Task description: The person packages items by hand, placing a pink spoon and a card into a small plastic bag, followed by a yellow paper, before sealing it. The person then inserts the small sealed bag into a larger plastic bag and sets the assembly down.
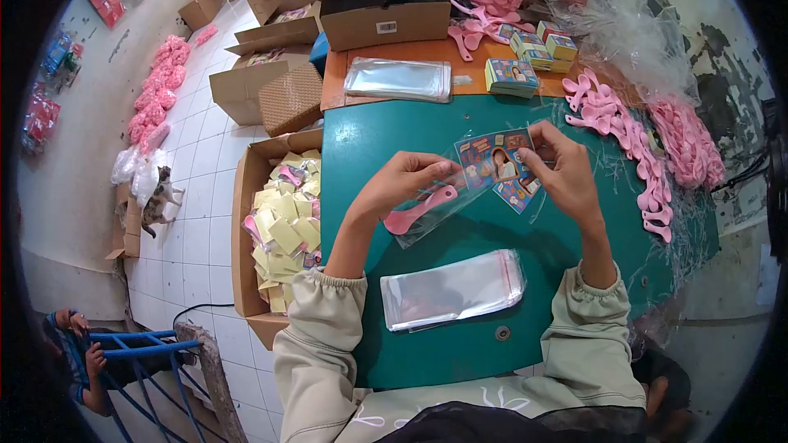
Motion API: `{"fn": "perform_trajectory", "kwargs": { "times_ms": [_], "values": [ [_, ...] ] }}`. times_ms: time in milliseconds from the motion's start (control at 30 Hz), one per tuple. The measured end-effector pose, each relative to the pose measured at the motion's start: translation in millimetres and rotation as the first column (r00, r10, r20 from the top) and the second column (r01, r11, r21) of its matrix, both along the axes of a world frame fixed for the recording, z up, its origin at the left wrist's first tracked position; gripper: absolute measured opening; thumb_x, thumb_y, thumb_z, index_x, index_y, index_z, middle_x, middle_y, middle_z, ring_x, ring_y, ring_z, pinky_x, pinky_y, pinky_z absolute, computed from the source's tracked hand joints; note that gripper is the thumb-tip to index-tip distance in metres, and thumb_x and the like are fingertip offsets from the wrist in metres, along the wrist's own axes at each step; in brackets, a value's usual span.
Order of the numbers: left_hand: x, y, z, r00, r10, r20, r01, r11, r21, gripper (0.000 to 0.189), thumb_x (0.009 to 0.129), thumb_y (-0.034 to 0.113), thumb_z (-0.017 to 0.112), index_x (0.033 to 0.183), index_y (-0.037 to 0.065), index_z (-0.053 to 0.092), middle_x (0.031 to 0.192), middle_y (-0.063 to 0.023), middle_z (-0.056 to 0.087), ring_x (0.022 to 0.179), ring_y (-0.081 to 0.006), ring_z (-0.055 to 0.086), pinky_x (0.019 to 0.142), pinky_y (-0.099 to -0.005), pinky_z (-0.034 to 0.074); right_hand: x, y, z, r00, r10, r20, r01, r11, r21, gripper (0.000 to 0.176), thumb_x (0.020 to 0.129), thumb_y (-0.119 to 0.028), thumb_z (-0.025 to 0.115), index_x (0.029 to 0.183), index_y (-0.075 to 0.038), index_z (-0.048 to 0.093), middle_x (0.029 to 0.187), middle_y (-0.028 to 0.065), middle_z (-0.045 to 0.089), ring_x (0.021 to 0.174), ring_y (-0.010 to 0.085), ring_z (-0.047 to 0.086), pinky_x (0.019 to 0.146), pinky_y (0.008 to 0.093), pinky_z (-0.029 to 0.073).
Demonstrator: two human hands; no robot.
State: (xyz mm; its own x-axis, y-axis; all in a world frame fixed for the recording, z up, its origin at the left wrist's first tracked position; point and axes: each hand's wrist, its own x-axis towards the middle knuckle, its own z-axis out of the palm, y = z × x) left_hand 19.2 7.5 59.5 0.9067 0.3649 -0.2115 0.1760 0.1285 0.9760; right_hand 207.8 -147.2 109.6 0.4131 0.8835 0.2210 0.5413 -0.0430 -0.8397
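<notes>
Above the green table my left hand [404, 183] pinches a clear plastic bag [457, 207], its fingers closed at the upper edge. Inside the bag a pink measuring spoon [421, 211] lies at a slant, its bowl toward the lower left. My right hand [566, 172] is closed on a colorful printed card [502, 166], thumb on its face. The card sits at the right end of the bag and overlaps it in this view. Below both hands, a stack of clear plastic bags [451, 290] rests on the table.
An open carton [246, 267] left of the table holds packed yellow cards. Pink spoons [611, 115] line the right side, near card stacks [510, 76]. More clear bags [398, 79] and a cardboard box [386, 12] stand behind. A cat [160, 201] and another person's hand [94, 357] are at left.
</notes>
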Motion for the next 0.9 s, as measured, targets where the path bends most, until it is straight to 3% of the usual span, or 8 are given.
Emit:
{"fn": "perform_trajectory", "kwargs": {
  "times_ms": [100,200,300,400,500,600,733,900],
  "values": [
    [0.0,1.3,-1.2,0.999,-0.034,0.012,0.033,0.999,0.007,0.035,0.093,0.03,0.051,0.109,0.001,0.062,0.097,-0.0094,0.066,0.086,-0.0148,0.062,0.076,-0.028,0.049,5.1,-0.7,0.8,0.998,-0.033,0.045,0.034,0.999,-0.013,0.013,0.084,-0.005,0.059,0.093,0.002,0.054,0.079,0.0091,0.064,0.071,0.0095,0.061,0.06,0.0252,0.051],
    [1.1,1.5,-2.7,0.999,-0.033,0.036,0.034,0.999,-0.034,0.035,0.093,0.03,0.051,0.107,0.001,0.063,0.097,-0.0098,0.066,0.086,-0.0142,0.062,0.075,-0.0271,0.049,2.0,-0.1,6.1,0.989,-0.067,-0.13,0.082,0.991,0.111,0.015,0.082,-0.006,0.061,0.092,0.003,0.054,0.078,0.0101,0.064,0.069,0.0106,0.062,0.056,0.0259,0.05],
    [1.9,-2.1,1.5,1.0,0.012,-0.002,-0.012,0.999,-0.05,0.036,0.093,0.031,0.051,0.105,-0.001,0.063,0.093,-0.0075,0.066,0.083,-0.0115,0.061,0.074,-0.0268,0.049,7.8,-2.6,0.2,0.999,0.039,0.024,-0.039,0.999,-0.001,0.016,0.082,-0.006,0.061,0.093,0.002,0.053,0.077,0.0095,0.063,0.067,0.0122,0.062,0.053,0.0261,0.05],
    [1.4,-0.7,-3.3,0.998,-0.004,-0.06,0.005,1.0,0.012,0.036,0.093,0.03,0.052,0.103,-0.002,0.064,0.089,-0.0052,0.065,0.079,-0.0091,0.058,0.072,-0.026,0.048,2.8,-2.4,4.3,0.991,0.118,0.063,-0.112,0.989,-0.099,0.015,0.082,-0.006,0.061,0.091,0.002,0.052,0.075,0.0093,0.062,0.064,0.0139,0.063,0.051,0.0266,0.049],
    [3.1,-0.9,-10.2,0.99,-0.132,0.046,0.128,0.988,0.081,0.033,0.092,0.028,0.054,0.101,-0.001,0.065,0.086,-0.0038,0.064,0.076,-0.0078,0.056,0.07,-0.0233,0.047,-0.7,-1.4,1.2,0.981,0.186,-0.048,-0.191,0.965,-0.178,0.017,0.082,-0.008,0.063,0.087,0.003,0.051,0.072,0.0095,0.061,0.063,0.0143,0.063,0.051,0.0275,0.049],
    [7.9,-5.5,-12.5,0.969,-0.246,0.021,0.241,0.962,0.129,0.031,0.091,0.025,0.056,0.107,-0.001,0.062,0.086,-0.0062,0.065,0.077,-0.0083,0.057,0.069,-0.0223,0.047,-8.0,0.1,9.3,0.944,0.273,-0.184,-0.325,0.862,-0.388,0.021,0.082,-0.014,0.065,0.083,0.002,0.051,0.069,0.0092,0.06,0.061,0.0135,0.063,0.05,0.0293,0.048],
    [11.3,-24.5,3.4,0.981,-0.194,0.014,0.174,0.906,0.386,0.035,0.09,0.022,0.056,0.116,-0.002,0.055,0.086,-0.0083,0.066,0.078,-0.008,0.059,0.064,-0.0253,0.048,-1.6,5.5,-8.1,0.841,0.538,0.052,-0.454,0.755,-0.473,0.023,0.085,-0.022,0.062,0.085,0.0,0.056,0.066,0.0075,0.059,0.059,0.01,0.06,0.051,0.0268,0.045],
    [10.3,-16.7,-5.3,0.987,-0.16,-0.006,0.156,0.952,0.264,0.028,0.09,0.021,0.056,0.106,-0.003,0.058,0.084,-0.0051,0.065,0.076,-0.0063,0.057,0.065,-0.0226,0.047,14.6,2.6,-3.8,0.87,0.347,-0.35,-0.438,0.869,-0.228,0.02,0.086,-0.02,0.061,0.091,0.0,0.059,0.068,0.005,0.06,0.062,0.0092,0.059,0.054,0.0234,0.046]
  ]
}}
